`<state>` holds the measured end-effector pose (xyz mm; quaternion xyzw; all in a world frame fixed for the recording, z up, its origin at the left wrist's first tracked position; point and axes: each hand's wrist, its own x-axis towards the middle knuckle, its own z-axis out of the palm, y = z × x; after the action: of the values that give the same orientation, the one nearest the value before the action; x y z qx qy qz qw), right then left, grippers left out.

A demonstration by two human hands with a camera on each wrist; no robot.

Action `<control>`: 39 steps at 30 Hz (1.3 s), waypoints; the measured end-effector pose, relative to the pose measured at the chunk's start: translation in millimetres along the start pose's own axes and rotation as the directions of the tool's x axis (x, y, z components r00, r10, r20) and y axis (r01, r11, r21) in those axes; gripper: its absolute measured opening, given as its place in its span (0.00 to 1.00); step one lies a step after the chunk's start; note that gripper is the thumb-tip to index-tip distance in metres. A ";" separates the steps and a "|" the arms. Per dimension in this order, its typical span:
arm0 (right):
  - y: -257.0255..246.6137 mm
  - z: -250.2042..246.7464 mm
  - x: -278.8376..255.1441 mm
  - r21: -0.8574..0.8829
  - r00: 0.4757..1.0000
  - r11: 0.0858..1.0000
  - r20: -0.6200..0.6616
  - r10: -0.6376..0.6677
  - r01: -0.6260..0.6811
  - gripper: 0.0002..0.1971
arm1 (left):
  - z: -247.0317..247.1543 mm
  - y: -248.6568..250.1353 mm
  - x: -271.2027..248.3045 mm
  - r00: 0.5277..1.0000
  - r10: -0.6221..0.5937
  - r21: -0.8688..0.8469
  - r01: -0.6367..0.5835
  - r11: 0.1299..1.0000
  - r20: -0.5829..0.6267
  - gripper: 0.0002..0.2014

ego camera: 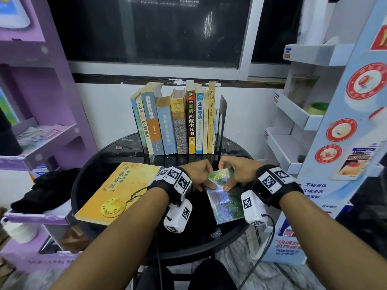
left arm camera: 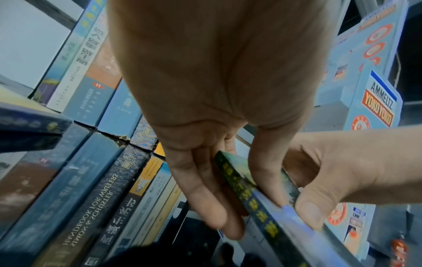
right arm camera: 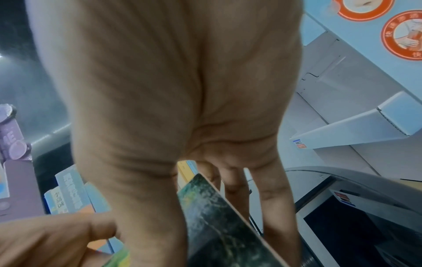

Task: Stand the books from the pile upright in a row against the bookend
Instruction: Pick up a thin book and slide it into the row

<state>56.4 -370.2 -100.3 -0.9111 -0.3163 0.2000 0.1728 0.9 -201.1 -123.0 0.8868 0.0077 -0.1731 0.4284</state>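
Observation:
A small green book with a waterfall cover [ego camera: 225, 195] is held tilted just above the round black table [ego camera: 98, 170], near its front right. My left hand [ego camera: 201, 174] grips its left edge, thumb on the cover and fingers under the spine [left arm camera: 255, 198]. My right hand [ego camera: 232, 174] pinches its right side, thumb on the cover [right arm camera: 223, 225]. A large yellow book [ego camera: 117, 189] lies flat on the table's left. Several books [ego camera: 173, 122] stand in a row at the back against a black metal bookend [ego camera: 223, 120] on their right.
A purple shelf unit [ego camera: 41, 101] stands to the left with black cloth [ego camera: 48, 191] at its foot. White and blue cardboard display racks [ego camera: 314, 122] crowd the right side. A dark window [ego camera: 157, 28] and white wall lie behind the row.

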 end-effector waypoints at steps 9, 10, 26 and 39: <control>1.4 -10.6 2.7 0.131 0.977 0.991 -0.215 0.018 0.011 0.30 | -14.0 -1.0 1.2 0.993 0.075 -0.299 -0.098 0.949 -0.088 0.17; 1.6 -11.1 2.9 0.164 0.973 0.987 -0.228 0.037 0.001 0.31 | -14.9 -2.8 1.9 0.991 0.077 -0.317 -0.108 0.942 -0.111 0.15; -1.0 0.1 11.5 0.841 0.978 0.540 -0.140 0.155 0.035 0.22 | -24.7 -11.5 11.3 0.895 -0.138 -0.770 -0.277 0.575 -0.425 0.12; -11.9 -15.9 21.2 0.753 0.799 0.579 -0.538 0.269 0.312 0.21 | -36.2 6.2 28.1 0.872 -0.153 -0.508 -0.121 0.853 -0.465 0.17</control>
<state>73.2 -350.7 -86.8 -0.7363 -0.1282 0.0204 0.6641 39.2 -181.2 -106.5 0.7513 0.1701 0.0618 0.6347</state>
